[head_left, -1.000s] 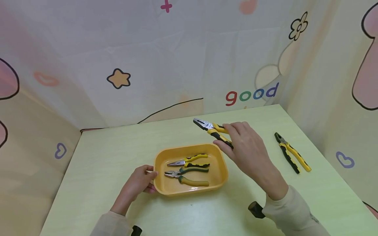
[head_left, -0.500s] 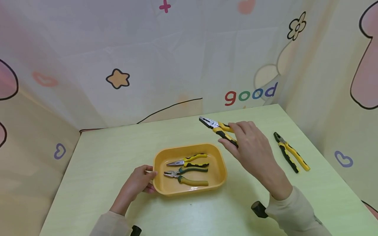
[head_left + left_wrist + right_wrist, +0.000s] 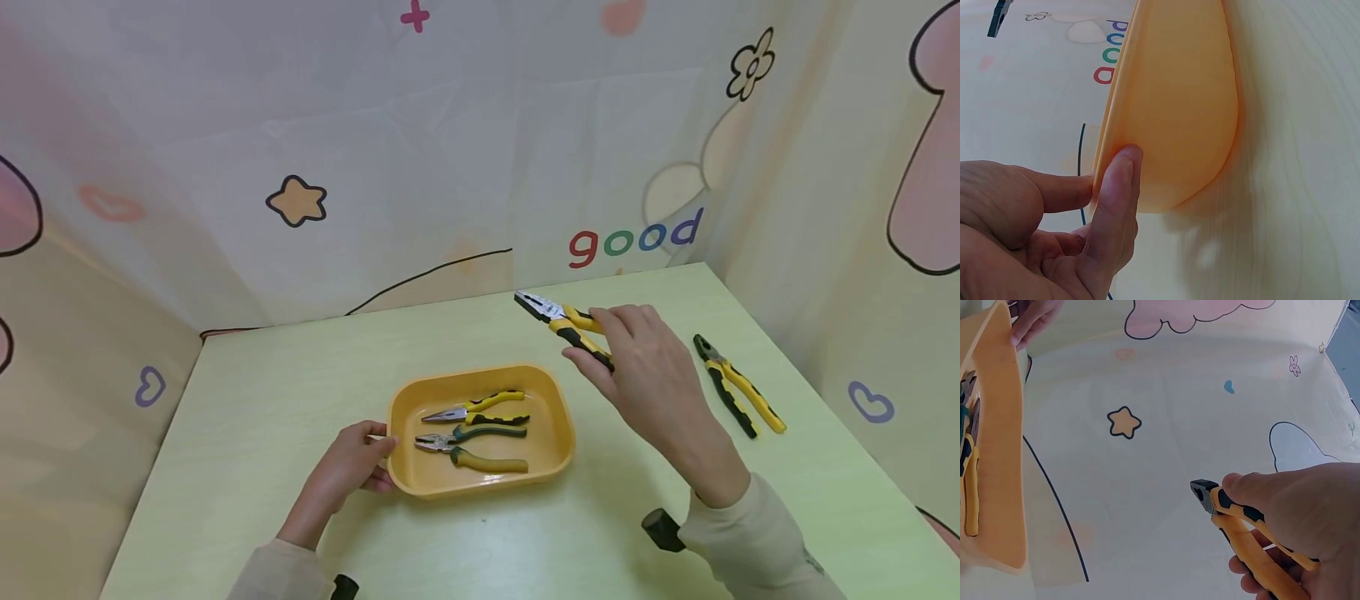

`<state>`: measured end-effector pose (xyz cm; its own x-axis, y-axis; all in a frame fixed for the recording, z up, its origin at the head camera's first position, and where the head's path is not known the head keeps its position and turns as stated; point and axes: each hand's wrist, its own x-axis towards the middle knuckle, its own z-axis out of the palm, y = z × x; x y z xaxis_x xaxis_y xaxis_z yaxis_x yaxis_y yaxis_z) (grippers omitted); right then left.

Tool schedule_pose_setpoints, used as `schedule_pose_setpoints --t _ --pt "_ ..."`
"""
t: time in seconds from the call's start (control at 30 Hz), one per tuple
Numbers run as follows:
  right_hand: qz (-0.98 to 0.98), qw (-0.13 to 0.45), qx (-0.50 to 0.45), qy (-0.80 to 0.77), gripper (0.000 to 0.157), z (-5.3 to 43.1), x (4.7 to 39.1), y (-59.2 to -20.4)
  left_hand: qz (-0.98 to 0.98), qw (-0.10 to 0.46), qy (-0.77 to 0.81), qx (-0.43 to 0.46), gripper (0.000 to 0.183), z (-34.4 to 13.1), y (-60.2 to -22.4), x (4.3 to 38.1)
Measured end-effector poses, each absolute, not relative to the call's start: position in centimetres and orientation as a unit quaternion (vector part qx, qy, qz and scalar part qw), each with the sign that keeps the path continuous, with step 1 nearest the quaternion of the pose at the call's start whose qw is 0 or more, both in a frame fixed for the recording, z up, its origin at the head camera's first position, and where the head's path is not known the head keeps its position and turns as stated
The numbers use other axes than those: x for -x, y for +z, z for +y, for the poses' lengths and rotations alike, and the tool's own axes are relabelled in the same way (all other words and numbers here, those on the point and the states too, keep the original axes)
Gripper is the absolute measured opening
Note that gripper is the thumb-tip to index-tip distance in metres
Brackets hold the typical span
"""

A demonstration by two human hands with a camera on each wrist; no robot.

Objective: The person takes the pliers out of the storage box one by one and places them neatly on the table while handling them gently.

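My left hand (image 3: 351, 460) pinches the left rim of a yellow plastic tray (image 3: 558, 467); in the left wrist view the thumb lies on one side of the rim and the fingers on the outer wall. Inside the tray lie long-nose pliers (image 3: 480, 408) with yellow-black handles and, nearer me, combination pliers (image 3: 472, 446) with green and dull-yellow handles. Raised above the table, beyond the tray's right end, my right hand (image 3: 648, 379) grips yellow-and-black combination pliers (image 3: 551, 310), jaws pointing to the far left. The right wrist view shows fingers and thumb round their handles (image 3: 1250, 544).
Another pair of yellow-and-black pliers (image 3: 738, 387) lies on the table's right side. A pale green table (image 3: 262, 400) carries everything, with a printed cloth (image 3: 420, 167) standing behind it and at both sides.
My right hand has moved right and slightly away from me with the combination pliers, off from over the tray's corner. The left hand and the tray stay put.
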<state>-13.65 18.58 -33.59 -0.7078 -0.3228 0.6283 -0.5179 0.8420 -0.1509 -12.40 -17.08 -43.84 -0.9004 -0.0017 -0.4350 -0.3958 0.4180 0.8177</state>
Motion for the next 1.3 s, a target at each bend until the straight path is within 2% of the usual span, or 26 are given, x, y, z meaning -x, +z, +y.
schedule_pose_setpoints --t 1.3 --pt "-0.925 0.284 -0.185 0.174 0.051 20.3 13.3 -33.7 0.817 0.186 0.532 0.123 0.036 -17.0 -43.9 12.3"
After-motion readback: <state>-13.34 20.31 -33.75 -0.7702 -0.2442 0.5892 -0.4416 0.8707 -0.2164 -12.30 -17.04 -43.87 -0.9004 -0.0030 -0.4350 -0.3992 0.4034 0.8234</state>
